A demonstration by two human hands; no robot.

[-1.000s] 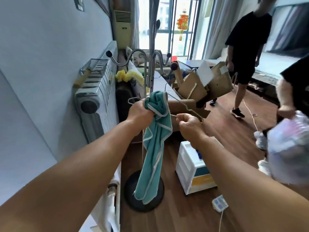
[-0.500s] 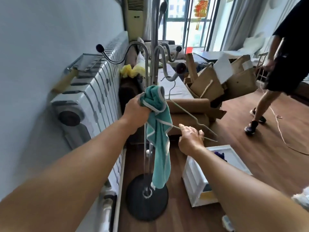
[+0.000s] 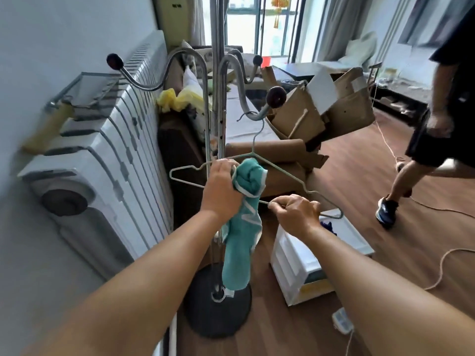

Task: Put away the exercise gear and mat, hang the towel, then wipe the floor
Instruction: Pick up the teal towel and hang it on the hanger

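Note:
A teal towel [image 3: 241, 235] with white trim hangs bunched from my left hand [image 3: 221, 187], which grips its top just in front of the coat stand pole [image 3: 217, 98]. A thin wire hanger [image 3: 290, 174] hangs by its hook from one of the stand's curved arms [image 3: 257, 115]. My right hand [image 3: 295, 211] pinches the hanger's lower bar. The towel's upper end sits inside the hanger's triangle, its tail dangling over the stand's round black base [image 3: 218, 312].
A white radiator [image 3: 108, 160] lines the left wall. A white plastic drawer box [image 3: 300, 265] stands on the wood floor right of the stand. Cardboard boxes [image 3: 326, 111] and a brown sofa [image 3: 277, 160] lie behind. A person [image 3: 442, 129] walks at right; a cord [image 3: 442, 265] trails across the floor.
The hanger now hangs by its hook on the stand's arm. My left hand has carried the towel's top into the hanger's triangle. The other person has moved along the right side.

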